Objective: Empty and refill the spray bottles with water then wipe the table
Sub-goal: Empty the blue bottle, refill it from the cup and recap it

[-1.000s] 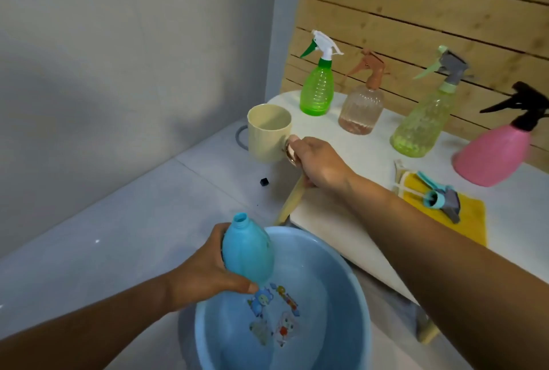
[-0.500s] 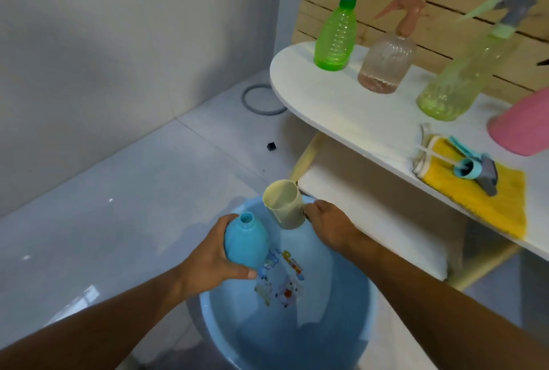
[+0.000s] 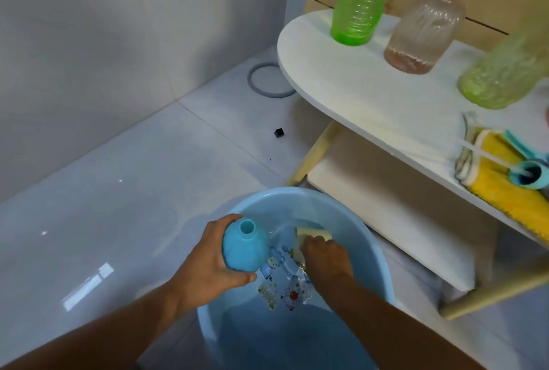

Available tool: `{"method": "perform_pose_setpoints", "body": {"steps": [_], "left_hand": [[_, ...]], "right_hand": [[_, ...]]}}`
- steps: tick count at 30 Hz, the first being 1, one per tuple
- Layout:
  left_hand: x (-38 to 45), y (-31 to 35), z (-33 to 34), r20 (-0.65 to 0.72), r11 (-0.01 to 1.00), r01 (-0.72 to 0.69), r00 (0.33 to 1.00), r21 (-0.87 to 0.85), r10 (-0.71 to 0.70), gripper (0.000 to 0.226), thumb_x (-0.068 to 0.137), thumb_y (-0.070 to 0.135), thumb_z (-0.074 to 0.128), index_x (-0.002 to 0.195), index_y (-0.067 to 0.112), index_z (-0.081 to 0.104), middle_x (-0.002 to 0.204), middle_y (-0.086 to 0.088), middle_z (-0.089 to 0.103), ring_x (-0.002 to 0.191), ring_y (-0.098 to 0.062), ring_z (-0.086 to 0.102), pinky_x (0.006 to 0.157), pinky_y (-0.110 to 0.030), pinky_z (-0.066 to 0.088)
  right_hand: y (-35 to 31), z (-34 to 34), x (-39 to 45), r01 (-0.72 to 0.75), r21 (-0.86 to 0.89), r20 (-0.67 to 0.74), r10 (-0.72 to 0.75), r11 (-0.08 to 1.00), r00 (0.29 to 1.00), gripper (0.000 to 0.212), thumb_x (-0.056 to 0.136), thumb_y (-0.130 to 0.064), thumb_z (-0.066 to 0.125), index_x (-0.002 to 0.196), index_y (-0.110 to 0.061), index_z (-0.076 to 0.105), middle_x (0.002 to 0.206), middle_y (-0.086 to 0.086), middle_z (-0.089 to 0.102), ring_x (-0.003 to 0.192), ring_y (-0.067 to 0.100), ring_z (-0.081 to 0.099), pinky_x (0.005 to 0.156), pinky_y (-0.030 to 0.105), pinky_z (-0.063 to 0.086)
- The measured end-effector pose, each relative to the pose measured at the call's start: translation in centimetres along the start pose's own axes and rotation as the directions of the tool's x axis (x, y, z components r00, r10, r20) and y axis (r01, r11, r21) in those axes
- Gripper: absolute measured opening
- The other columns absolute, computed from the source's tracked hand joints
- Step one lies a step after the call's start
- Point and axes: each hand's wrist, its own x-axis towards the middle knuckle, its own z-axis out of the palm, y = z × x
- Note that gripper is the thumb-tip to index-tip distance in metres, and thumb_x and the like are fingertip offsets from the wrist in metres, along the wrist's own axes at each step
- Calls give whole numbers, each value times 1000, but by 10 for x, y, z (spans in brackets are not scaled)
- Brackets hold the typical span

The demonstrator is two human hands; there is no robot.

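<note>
Dipping into the basin [image 3: 377, 253] goes the cup [image 3: 312, 234], the right hand [image 3: 325, 253] curled over it from above with the fingers wrapped on its near side, pushing it down into the water so only a pale wedge of its wall shows just beyond the knuckles. Close by on that hand's inner side, the left hand [image 3: 208, 262] grips the blue bottle [image 3: 245, 246] round its belly, thumb across the front, fingers behind. The bottle stands nearly upright, its long axis running up toward the camera, its open neck on top and uncapped, held above the basin's near-left rim. That is the relation to watch: the mouth sits a little higher than the cup and just to the inside of the right fingers, so the scoop, by my reading, only has to rise and tip inward across a small gap. The right hand is the nearer one to the water; the left is simply the holder. Against half a second ago, the cup was above the water, open end up, beside the bottle; now it is sunk and tilted in the basin, while the bottle has barely shifted.
</note>
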Motion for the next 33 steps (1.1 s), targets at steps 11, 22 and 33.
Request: {"method": "perform_pose_setpoints", "body": {"steps": [11,22,33], "left_hand": [[-10,-1,-9,-103,999,-14,995,-32,11,108,56,49,96,143,58,33,140,28,45,129,3,50,90,-12,53],[-28,5,-19,-89,1000,-29,996,-10,28,107,58,52,95,144,55,31,138,31,42,128,8,47,87,-8,53],[-28,35,6,-26,996,-35,999,80,38,104,56,38,91,142,47,33,142,15,36,127,-9,47,103,-24,45]], "right_hand": [[-69,-6,4,51,285,40,-65,957,997,31,95,-11,57,126,-16,60,123,7,67,113,30,65,92,34,50],[-34,-31,-24,-246,908,213,131,338,968,36,103,-35,47,88,-9,66,77,2,59,67,15,49,66,31,40],[20,-101,-71,38,952,-143,334,302,931,44,89,-46,72,66,-15,51,57,-3,40,51,10,33,46,24,29]]}}
